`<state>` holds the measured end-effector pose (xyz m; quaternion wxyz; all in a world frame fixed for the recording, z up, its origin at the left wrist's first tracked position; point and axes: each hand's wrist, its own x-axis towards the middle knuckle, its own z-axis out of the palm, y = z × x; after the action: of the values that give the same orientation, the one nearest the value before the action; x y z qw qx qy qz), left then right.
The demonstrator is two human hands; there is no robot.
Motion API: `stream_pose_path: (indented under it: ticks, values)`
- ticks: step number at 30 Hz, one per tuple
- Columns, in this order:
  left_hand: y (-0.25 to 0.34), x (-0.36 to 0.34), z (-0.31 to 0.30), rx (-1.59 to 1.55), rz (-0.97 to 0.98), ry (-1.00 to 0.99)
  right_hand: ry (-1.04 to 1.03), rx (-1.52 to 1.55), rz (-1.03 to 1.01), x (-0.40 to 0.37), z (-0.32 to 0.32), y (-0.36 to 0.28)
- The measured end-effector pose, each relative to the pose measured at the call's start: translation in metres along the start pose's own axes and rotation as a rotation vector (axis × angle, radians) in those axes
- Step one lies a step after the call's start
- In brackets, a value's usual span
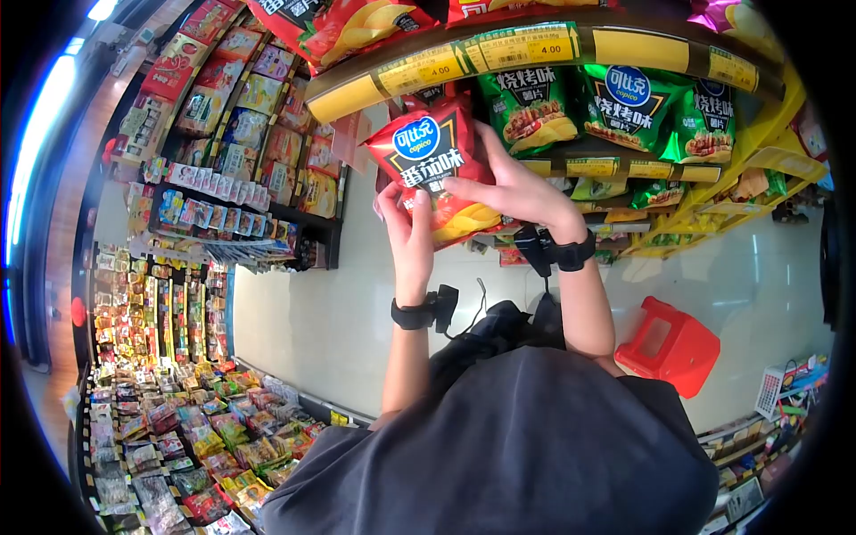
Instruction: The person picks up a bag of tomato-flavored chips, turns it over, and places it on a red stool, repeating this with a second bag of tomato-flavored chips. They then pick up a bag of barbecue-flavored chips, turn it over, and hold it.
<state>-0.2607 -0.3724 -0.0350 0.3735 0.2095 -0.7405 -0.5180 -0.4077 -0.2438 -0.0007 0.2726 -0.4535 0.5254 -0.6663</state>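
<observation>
Between my two hands is a red bag of potato chips (434, 160) with a blue oval logo, its front turned up toward me. My left hand (408, 221) grips the bag's lower left part, thumb on the front. My right hand (517, 185) holds its right side, with the thumb across the front near the lettering and the other fingers along the edge. The bag is at the left end of a shelf, beside green chip bags (528, 107). Part of another red bag shows behind it. Both wrists wear black straps.
Yellow price labels (524, 46) line the shelf edge above, with red chip bags (348, 27) over it. A red plastic stool (669, 346) stands on the pale floor (312, 308) at right. Racks of packaged snacks (196, 428) fill the left side. Yellow shelving (713, 209) continues right.
</observation>
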Motion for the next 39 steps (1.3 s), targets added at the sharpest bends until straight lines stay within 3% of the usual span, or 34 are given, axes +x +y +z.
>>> stream_pose_path:
  ticks: [5, 13, 23, 25, 26, 28, 29, 32, 35, 37, 39]
  values:
    - [0.027, -0.019, -0.009, -0.228, -0.115, -0.12, -0.001, 0.033, 0.023, -0.016, 0.007, -0.01]
    - [0.032, -0.045, -0.037, -0.295, -0.151, -0.174, 0.025, -0.025, 0.007, -0.048, 0.033, -0.022]
    - [0.059, -0.064, -0.082, -0.233, -0.099, -0.432, 0.257, 0.02, -0.038, -0.107, 0.084, -0.049]
    - [0.083, -0.067, -0.094, -0.026, -0.02, -0.492, 0.301, -0.003, -0.051, -0.124, 0.089, -0.054]
    - [0.085, -0.065, -0.107, 0.111, 0.119, -0.535, 0.333, -0.017, -0.019, -0.134, 0.089, -0.058]
    - [0.118, -0.064, -0.135, 0.181, 0.24, -0.393, 0.401, -0.052, 0.055, -0.157, 0.089, -0.067]
    - [0.134, -0.06, -0.153, 0.108, 0.431, -0.316, 0.443, -0.072, 0.063, -0.169, 0.087, -0.066]
    - [0.206, -0.06, -0.197, 0.073, 0.716, -0.189, 0.546, -0.116, 0.13, -0.202, 0.086, -0.066]
    - [0.236, -0.061, -0.195, 0.067, 1.069, -0.346, 0.528, -0.331, 0.206, -0.226, 0.087, -0.059]
    - [0.246, -0.065, -0.175, 0.066, 1.224, -0.502, 0.519, -0.054, 0.167, -0.22, 0.1, -0.064]
    - [0.251, -0.07, -0.156, 0.053, 1.306, -0.618, 0.477, -0.084, 0.178, -0.214, 0.107, -0.068]
